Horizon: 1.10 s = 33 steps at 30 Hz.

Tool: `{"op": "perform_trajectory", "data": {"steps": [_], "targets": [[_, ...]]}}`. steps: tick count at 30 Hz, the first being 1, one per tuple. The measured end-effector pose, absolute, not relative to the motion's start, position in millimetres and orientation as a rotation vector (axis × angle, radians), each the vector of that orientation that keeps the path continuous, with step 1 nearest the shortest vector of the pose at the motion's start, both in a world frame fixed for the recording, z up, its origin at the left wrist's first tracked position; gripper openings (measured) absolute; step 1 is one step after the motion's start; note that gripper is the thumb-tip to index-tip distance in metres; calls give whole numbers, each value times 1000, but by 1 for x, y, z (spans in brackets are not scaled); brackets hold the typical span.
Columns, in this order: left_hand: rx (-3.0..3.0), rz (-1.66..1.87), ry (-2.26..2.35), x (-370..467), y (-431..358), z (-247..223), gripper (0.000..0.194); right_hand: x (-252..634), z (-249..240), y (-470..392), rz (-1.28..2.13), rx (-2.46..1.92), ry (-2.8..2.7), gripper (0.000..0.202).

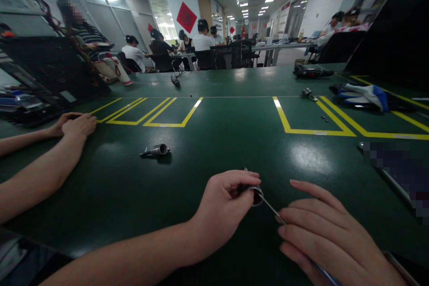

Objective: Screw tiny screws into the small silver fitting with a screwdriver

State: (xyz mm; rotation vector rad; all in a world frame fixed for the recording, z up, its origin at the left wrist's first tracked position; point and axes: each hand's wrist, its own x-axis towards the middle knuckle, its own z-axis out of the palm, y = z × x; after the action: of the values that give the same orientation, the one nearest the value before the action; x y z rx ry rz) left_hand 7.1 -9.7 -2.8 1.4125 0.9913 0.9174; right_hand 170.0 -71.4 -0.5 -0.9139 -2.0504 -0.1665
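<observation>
My left hand (226,208) is closed around a small hollow metal cylinder (257,197), its round opening facing toward me and to the right. Between the fingers of my right hand (330,228) runs a tool with a thin metal shaft (271,207). The shaft's tip is at the cylinder's opening; how deep it reaches cannot be seen. Most of the tool's handle is hidden under my right palm. A similar metal cylinder with a narrow lever-like piece (157,150) lies on the green table (214,143), left of my left hand.
Another person's hands (78,125) rest at the table's left. Yellow tape (164,125) marks bays. A metal part (308,94), gloves (363,95) and a black power tool (311,71) lie at the right rear. A phone-like device (392,178) lies at right; another metal part (175,81) lies at the back.
</observation>
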Motion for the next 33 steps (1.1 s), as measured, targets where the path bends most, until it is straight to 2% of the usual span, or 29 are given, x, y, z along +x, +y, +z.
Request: {"op": "perform_trajectory", "data": {"steps": [12, 17, 33], "targets": [[1539, 891, 984, 4, -9, -11, 23, 171, 0, -71, -179, -906, -2063, 13], [1583, 900, 989, 4, -11, -11, 22, 169, 0, -72, -174, -913, -2077, 19], [1473, 899, 958, 5, -8, -9, 20, 169, -4, -75, -182, -944, -2049, 19]]}}
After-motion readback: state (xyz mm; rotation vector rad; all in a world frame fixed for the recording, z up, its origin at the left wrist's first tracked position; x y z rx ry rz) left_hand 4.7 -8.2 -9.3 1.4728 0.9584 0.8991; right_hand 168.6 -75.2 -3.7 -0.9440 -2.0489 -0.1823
